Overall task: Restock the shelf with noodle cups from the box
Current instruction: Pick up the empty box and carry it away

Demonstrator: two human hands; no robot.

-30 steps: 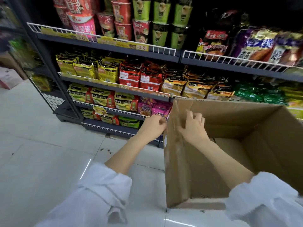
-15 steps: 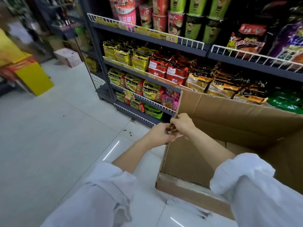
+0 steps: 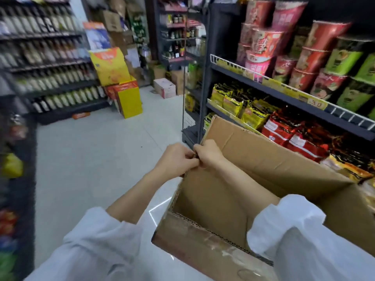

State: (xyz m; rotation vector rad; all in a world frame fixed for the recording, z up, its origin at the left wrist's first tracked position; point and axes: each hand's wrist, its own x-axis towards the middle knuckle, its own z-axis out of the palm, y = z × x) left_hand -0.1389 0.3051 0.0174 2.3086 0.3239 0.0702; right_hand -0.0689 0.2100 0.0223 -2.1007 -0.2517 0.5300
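Head camera looks down over your two forearms at an open cardboard box point(image 3: 263, 165) lifted off the tiled floor point(image 3: 91, 159). What you can see of its inside is bare brown cardboard; your right forearm hides part of the bottom. Your left hand point(image 3: 174, 160) and right hand point(image 3: 210, 154) meet at the box's upper left corner, fingers curled and pinching the cardboard edge there, the left from outside, the right from inside. Both white sleeves point(image 3: 101, 240) are pushed up from the wrists.

Just beyond the box on your right stands the dark shelf unit point(image 3: 294, 98). Its upper tier, behind a white wire rail point(image 3: 229, 64), holds stacked noodle cups point(image 3: 261, 45): pink and red ones at the left, green ones point(image 3: 345, 57) further right. The tier below carries yellow noodle packets point(image 3: 233, 102) and red packets point(image 3: 292, 136), the red ones close behind the box's far flap.

Across the aisle on your left, a long shelf of bottles point(image 3: 46, 53) is blurred. Further down, a yellow display stand point(image 3: 121, 84) sits on the floor, with a pink carton point(image 3: 164, 88) and stacked brown cartons point(image 3: 117, 25) beyond it.
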